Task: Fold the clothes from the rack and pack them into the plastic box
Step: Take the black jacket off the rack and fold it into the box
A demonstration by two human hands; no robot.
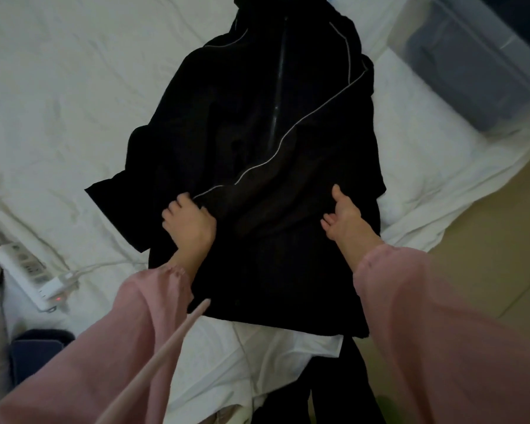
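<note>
A black zip jacket (257,133) with thin grey piping lies front up on the white bed sheet (58,102), collar at the far end. One sleeve is folded diagonally across its front. My left hand (188,223) pinches the cuff end of that sleeve on the jacket's left side. My right hand (344,215) grips a fold of black fabric at the jacket's right edge, thumb up. Both arms wear pink sleeves. The clear plastic box (478,65) stands at the far right beside the bed, with something dark inside.
A white power strip (28,276) with a plugged-in charger and cable lies on the sheet at the left. A dark blue item (37,353) sits at the lower left. More black cloth (328,393) hangs off the near bed edge. Tan floor (487,240) shows on the right.
</note>
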